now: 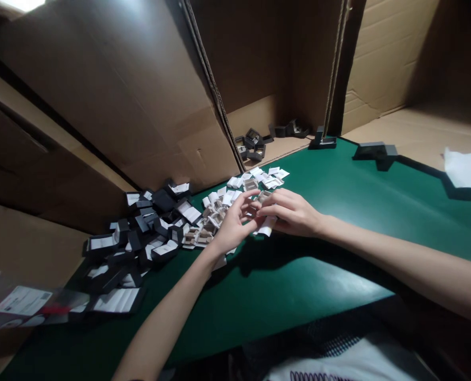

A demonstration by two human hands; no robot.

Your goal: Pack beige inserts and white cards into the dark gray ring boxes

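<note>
My left hand (pixel 237 223) and my right hand (pixel 294 212) meet over the green table, fingers bent around a small white folded card insert (pixel 267 226). Its lower flap sticks out below my right fingers; the rest is largely hidden by both hands. Beyond and to the left of my hands lies a loose heap of similar white card inserts (pixel 225 198), some showing grey-brown undersides. Left of that heap, many small black boxes (pixel 164 201) are piled up, several standing open with white linings.
Cardboard partitions (pixel 140 106) rise behind the green table (pixel 358 196). More black boxes (pixel 255 138) lie in the cardboard bay at the back. Two open black boxes (pixel 323 142) (pixel 376 152) stand at the right rear. White sheet (pixel 468 168) is far right; a clear labelled bag (pixel 25 301) is at left.
</note>
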